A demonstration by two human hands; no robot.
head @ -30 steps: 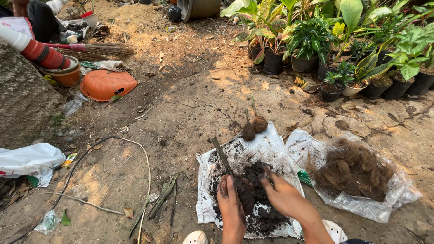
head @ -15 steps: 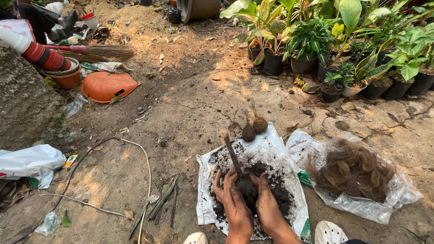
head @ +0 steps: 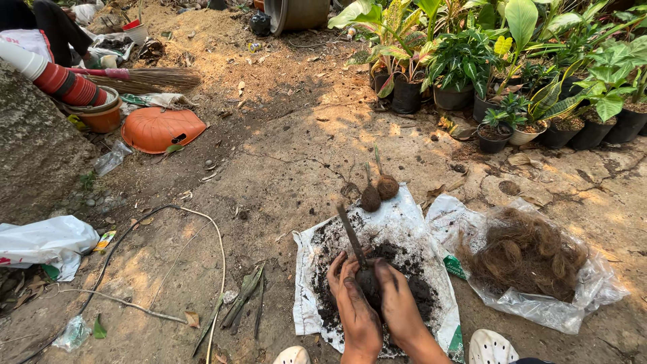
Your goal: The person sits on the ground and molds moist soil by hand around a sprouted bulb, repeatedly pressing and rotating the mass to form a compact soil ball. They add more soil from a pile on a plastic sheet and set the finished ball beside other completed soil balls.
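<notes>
Head view looks down at two soil-stained hands pressed close together around a dark ball of soil [head: 367, 282] with a thin cutting stem [head: 350, 232] sticking up out of it at a slant. Left hand [head: 354, 307] cups the ball from the left side, fingers curled over its top; right hand [head: 397, 303] wraps it from the right, so both are closed on the same lump (how firmly they squeeze cannot be told). The ball sits just above a heap of loose black soil [head: 411, 286] spread on a white plastic sack [head: 397, 222] laid flat on the bare ground.

At the far edge of the sack, two finished brown fibre-wrapped balls [head: 379, 192] stand touching each other, each with a short stalk poking up. Just to the right, on a clear plastic bag [head: 579, 296], lies a tangled pile of coconut fibre [head: 526, 253]. White sandals [head: 488, 347] show at the bottom edge, near the sack.

Along the upper right runs a row of potted plants [head: 465, 74] in black pots, with broad green leaves. On the upper left an orange plastic basin [head: 162, 128] lies upside down, beside a stack of red pots [head: 64, 84] and a straw broom [head: 145, 77]. A crumpled white bag [head: 44, 243] lies at the left edge, and a thin hose [head: 202, 222] curves across the dirt between it and the sack.
</notes>
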